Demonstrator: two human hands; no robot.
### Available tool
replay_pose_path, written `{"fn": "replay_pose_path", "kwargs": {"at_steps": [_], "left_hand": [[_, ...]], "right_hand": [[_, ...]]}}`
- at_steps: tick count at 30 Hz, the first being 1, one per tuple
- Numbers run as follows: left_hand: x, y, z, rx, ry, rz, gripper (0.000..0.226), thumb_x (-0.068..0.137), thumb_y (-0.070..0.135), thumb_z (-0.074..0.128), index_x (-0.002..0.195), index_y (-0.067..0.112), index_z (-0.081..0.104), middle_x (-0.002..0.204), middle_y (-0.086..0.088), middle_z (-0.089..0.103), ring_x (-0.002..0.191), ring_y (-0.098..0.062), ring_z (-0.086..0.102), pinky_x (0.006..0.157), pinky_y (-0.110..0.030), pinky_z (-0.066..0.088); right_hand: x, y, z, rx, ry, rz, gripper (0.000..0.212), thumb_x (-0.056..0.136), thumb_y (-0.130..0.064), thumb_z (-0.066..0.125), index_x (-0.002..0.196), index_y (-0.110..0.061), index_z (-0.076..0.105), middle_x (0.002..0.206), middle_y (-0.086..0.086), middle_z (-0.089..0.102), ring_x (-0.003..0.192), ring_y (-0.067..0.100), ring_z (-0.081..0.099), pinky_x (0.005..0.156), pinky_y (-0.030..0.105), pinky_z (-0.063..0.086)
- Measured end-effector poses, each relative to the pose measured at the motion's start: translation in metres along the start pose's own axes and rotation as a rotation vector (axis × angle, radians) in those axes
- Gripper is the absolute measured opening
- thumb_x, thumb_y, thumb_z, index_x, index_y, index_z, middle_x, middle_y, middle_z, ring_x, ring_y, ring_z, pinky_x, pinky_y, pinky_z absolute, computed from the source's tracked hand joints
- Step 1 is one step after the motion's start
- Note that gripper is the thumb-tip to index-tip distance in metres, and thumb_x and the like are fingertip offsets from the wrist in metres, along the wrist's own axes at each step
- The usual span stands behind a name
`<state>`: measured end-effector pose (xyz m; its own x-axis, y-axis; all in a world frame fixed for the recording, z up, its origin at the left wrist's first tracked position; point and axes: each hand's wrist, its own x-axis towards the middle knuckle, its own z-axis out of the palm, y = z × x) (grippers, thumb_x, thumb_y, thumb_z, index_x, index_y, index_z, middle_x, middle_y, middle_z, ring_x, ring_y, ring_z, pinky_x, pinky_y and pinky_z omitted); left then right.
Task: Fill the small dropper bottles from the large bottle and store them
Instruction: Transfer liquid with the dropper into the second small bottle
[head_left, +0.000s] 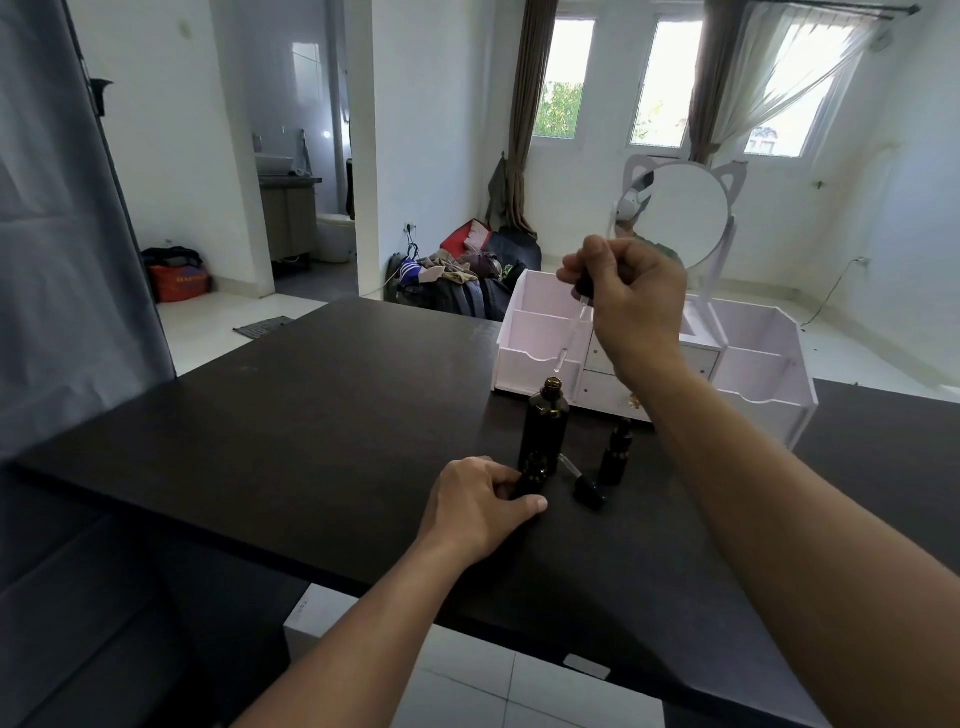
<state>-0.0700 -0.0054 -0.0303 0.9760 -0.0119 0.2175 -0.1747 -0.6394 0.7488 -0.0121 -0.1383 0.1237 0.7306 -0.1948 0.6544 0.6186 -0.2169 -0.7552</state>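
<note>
while the right hand (631, 291) pinches the black bulb of a dropper (571, 332), glass tube hanging just above the open neck of the large bottle (543, 436) at centre frame, looks like early going in the filling. left hand (480, 501) curled round the base of that bottle, steadying it upright on the table (311, 415). can't tell whether the tube carries liquid; too thin and clear to read.

one small bottle (615, 457) standing just right of the large one, its top hard to make out against the dark; whether open or filled, can't tell. second dropper cap (584, 486) lying on its side on the table between the two bottles, likely belonging to the small one.

white organizer (524, 332) at the back, right of centre, compartments showing no bottles, though partly hidden by the right forearm. nothing stored yet, by the look of it.

left to do, at a guess: carry liquid across to the small bottle, cap it, put it in the organizer.
</note>
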Motion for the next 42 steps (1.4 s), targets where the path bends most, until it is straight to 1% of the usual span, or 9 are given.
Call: {"fn": "replay_pose_path", "kwargs": {"at_steps": [5, 9, 16, 21, 25, 28, 31, 37, 42], "left_hand": [[0.001, -0.002, 0.001, -0.011, 0.011, 0.010, 0.033, 0.077, 0.045, 0.077, 0.103, 0.025, 0.076, 0.081, 0.012, 0.058, 0.073, -0.004, 0.055, 0.064, -0.017, 0.041], [0.002, -0.003, 0.001, -0.007, 0.001, 0.014, 0.036, 0.077, 0.046, 0.076, 0.106, 0.025, 0.075, 0.084, 0.012, 0.059, 0.076, -0.005, 0.056, 0.067, -0.020, 0.043], [0.002, -0.002, 0.002, 0.012, 0.015, 0.007, 0.044, 0.077, 0.049, 0.076, 0.112, 0.023, 0.073, 0.082, 0.014, 0.056, 0.075, -0.004, 0.054, 0.062, -0.017, 0.038], [0.002, -0.003, 0.002, 0.008, 0.012, 0.010, 0.042, 0.078, 0.047, 0.075, 0.112, 0.022, 0.072, 0.083, 0.012, 0.056, 0.077, -0.005, 0.055, 0.066, -0.019, 0.041], [0.001, -0.002, 0.002, -0.008, 0.009, -0.002, 0.040, 0.079, 0.045, 0.076, 0.111, 0.023, 0.072, 0.086, 0.014, 0.057, 0.081, -0.005, 0.057, 0.073, -0.022, 0.047], [0.001, -0.001, 0.001, -0.003, 0.011, -0.004, 0.039, 0.078, 0.045, 0.076, 0.111, 0.023, 0.072, 0.088, 0.012, 0.058, 0.082, -0.006, 0.058, 0.072, -0.022, 0.048], [0.000, -0.001, 0.001, -0.005, 0.012, -0.003, 0.038, 0.079, 0.045, 0.076, 0.110, 0.023, 0.073, 0.087, 0.012, 0.058, 0.081, -0.005, 0.057, 0.070, -0.020, 0.046], [0.001, -0.001, 0.001, -0.008, 0.011, -0.002, 0.040, 0.078, 0.046, 0.076, 0.111, 0.023, 0.073, 0.088, 0.011, 0.059, 0.082, -0.006, 0.059, 0.073, -0.023, 0.050], [0.001, -0.001, 0.001, -0.006, 0.018, -0.002, 0.042, 0.078, 0.046, 0.076, 0.112, 0.022, 0.072, 0.088, 0.012, 0.058, 0.081, -0.006, 0.058, 0.073, -0.023, 0.050]], "right_hand": [[-0.011, -0.014, -0.002, -0.002, -0.057, -0.013, 0.023, 0.097, -0.025, 0.057, 0.078, -0.021, 0.067, 0.079, 0.004, 0.073, 0.080, 0.023, 0.073, 0.079, 0.045, 0.060], [-0.030, -0.006, -0.002, 0.006, -0.128, 0.030, 0.029, 0.096, -0.024, 0.058, 0.069, -0.027, 0.067, 0.074, 0.004, 0.073, 0.078, 0.030, 0.073, 0.077, 0.052, 0.059], [-0.052, 0.013, -0.002, -0.006, -0.167, 0.082, 0.023, 0.097, -0.023, 0.058, 0.077, -0.020, 0.068, 0.078, 0.007, 0.074, 0.078, 0.025, 0.073, 0.077, 0.051, 0.059], [-0.059, 0.015, 0.002, -0.001, -0.167, 0.078, 0.025, 0.097, -0.022, 0.058, 0.074, -0.027, 0.067, 0.078, 0.003, 0.073, 0.079, 0.022, 0.073, 0.078, 0.046, 0.060], [-0.059, 0.018, 0.002, 0.036, -0.165, 0.111, 0.022, 0.096, -0.023, 0.059, 0.076, -0.025, 0.068, 0.077, 0.003, 0.074, 0.080, 0.022, 0.074, 0.077, 0.040, 0.060], [-0.059, 0.021, 0.003, 0.041, -0.167, 0.116, 0.021, 0.096, -0.022, 0.059, 0.078, -0.023, 0.069, 0.078, 0.004, 0.074, 0.079, 0.021, 0.074, 0.077, 0.037, 0.059], [-0.060, 0.023, 0.003, 0.041, -0.171, 0.125, 0.020, 0.095, -0.023, 0.060, 0.078, -0.021, 0.070, 0.079, 0.005, 0.074, 0.080, 0.021, 0.074, 0.080, 0.040, 0.059], [-0.060, 0.023, 0.003, 0.046, -0.167, 0.121, 0.019, 0.094, -0.023, 0.062, 0.077, -0.019, 0.071, 0.078, 0.006, 0.075, 0.079, 0.021, 0.074, 0.081, 0.048, 0.059], [-0.062, 0.025, 0.002, 0.039, -0.167, 0.117, 0.018, 0.093, -0.021, 0.063, 0.078, -0.018, 0.071, 0.079, 0.007, 0.075, 0.079, 0.021, 0.075, 0.081, 0.049, 0.059]]}}
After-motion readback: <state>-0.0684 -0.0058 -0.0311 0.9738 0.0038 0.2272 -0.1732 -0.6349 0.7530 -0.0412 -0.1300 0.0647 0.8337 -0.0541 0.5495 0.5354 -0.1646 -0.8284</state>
